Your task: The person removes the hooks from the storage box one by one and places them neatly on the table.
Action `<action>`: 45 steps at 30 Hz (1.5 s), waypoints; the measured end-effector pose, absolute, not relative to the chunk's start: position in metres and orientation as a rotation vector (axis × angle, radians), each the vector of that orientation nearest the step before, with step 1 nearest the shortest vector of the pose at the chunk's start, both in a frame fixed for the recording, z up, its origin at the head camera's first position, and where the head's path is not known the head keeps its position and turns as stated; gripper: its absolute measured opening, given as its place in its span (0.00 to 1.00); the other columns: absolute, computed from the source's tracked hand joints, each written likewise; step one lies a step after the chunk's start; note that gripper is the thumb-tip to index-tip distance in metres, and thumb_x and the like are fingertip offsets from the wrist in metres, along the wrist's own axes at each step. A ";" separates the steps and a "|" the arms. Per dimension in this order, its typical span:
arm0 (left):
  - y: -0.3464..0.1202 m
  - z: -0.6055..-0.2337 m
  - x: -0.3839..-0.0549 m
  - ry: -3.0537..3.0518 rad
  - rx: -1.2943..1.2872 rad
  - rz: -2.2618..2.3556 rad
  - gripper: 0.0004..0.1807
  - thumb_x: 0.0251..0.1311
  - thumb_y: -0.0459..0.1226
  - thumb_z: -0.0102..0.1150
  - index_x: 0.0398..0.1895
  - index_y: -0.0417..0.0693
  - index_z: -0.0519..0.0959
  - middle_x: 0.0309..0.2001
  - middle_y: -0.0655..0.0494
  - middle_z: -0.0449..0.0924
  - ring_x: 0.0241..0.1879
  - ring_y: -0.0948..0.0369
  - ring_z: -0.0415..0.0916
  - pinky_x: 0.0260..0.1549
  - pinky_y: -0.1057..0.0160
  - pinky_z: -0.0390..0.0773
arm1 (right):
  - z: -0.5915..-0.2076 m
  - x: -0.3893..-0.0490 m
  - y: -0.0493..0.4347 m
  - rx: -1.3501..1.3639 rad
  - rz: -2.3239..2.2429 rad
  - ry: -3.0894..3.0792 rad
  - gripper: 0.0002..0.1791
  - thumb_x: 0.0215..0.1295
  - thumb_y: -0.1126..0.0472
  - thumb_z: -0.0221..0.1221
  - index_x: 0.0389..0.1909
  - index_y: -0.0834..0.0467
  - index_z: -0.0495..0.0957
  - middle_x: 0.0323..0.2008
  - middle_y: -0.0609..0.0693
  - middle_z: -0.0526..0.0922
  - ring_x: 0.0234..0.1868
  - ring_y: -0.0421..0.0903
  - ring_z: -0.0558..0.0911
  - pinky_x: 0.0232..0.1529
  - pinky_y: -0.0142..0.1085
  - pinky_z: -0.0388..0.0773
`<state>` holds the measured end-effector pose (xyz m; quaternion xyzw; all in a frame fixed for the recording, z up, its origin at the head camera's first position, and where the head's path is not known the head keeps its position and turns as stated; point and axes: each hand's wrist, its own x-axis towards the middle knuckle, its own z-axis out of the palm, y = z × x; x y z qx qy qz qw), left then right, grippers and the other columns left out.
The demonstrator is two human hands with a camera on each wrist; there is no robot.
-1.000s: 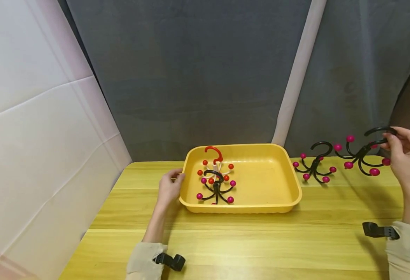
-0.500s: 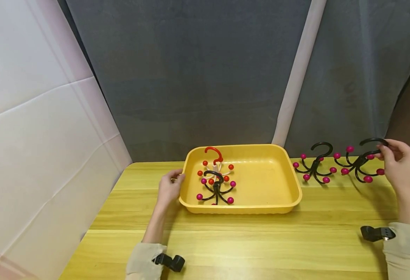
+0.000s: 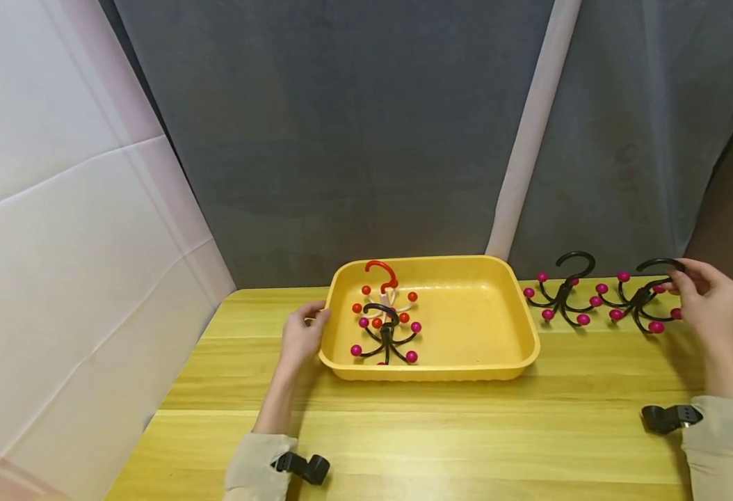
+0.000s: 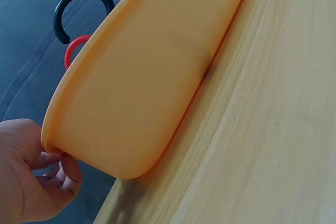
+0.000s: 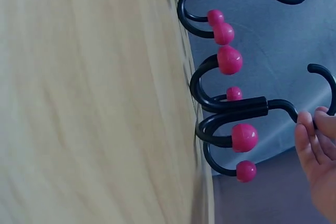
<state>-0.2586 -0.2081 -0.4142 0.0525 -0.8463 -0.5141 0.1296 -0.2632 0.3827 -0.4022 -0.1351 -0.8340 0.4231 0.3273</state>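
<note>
My left hand (image 3: 301,338) grips the left rim of a yellow plastic tray (image 3: 473,313), thumb and fingers meeting at the rim in the left wrist view. Far to the right, my right hand (image 3: 714,306) pinches the curved hook of a black multi-claw hanger (image 3: 638,299) with pink ball tips. In the right wrist view this hanger (image 5: 241,107) stands upright, its claws right at the tabletop. Another such black hanger (image 3: 562,298) stands upright between it and the tray. Inside the tray's left part are a third black hanger (image 3: 387,334) and a white one (image 3: 385,300) with a red hook behind it.
The wooden table (image 3: 454,431) carries everything. A dark grey cloth (image 3: 366,139) hangs behind its back edge, and a white panel (image 3: 72,243) rises on the left. Black wrist cameras (image 3: 670,419) sit on both sleeves.
My right hand has moved left and down, lowering its black hanger to the table beside the other one. The left hand and the tray have stayed in place.
</note>
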 end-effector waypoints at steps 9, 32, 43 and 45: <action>-0.208 -0.414 -0.259 -2.454 0.154 -1.508 0.15 0.69 0.32 0.59 0.55 0.31 0.81 0.42 0.38 0.79 0.39 0.51 0.77 0.33 0.70 0.75 | -0.407 -0.268 0.386 -0.411 1.262 -2.138 0.18 0.75 0.64 0.56 0.62 0.64 0.78 0.24 0.15 0.70 0.25 0.16 0.73 0.19 0.16 0.68; -0.207 -0.414 -0.258 -2.451 0.160 -1.504 0.16 0.70 0.33 0.58 0.55 0.32 0.81 0.43 0.38 0.79 0.40 0.51 0.76 0.32 0.70 0.75 | -0.401 -0.266 0.378 -0.461 1.052 -2.286 0.27 0.77 0.59 0.48 0.74 0.56 0.66 0.65 0.55 0.77 0.28 0.11 0.63 0.23 0.18 0.62; -0.207 -0.414 -0.259 -2.458 0.166 -1.484 0.15 0.69 0.32 0.59 0.54 0.32 0.81 0.42 0.40 0.80 0.39 0.52 0.76 0.33 0.69 0.74 | -0.388 -0.260 0.367 -0.361 1.001 -2.150 0.22 0.75 0.58 0.51 0.65 0.62 0.75 0.40 0.21 0.66 0.29 0.13 0.65 0.24 0.15 0.60; -0.207 -0.414 -0.258 -2.459 0.174 -1.484 0.15 0.69 0.33 0.59 0.54 0.33 0.82 0.42 0.40 0.80 0.39 0.52 0.76 0.33 0.70 0.74 | -0.385 -0.260 0.363 -0.318 1.005 -2.131 0.21 0.75 0.59 0.51 0.64 0.63 0.75 0.38 0.19 0.64 0.29 0.13 0.66 0.23 0.15 0.60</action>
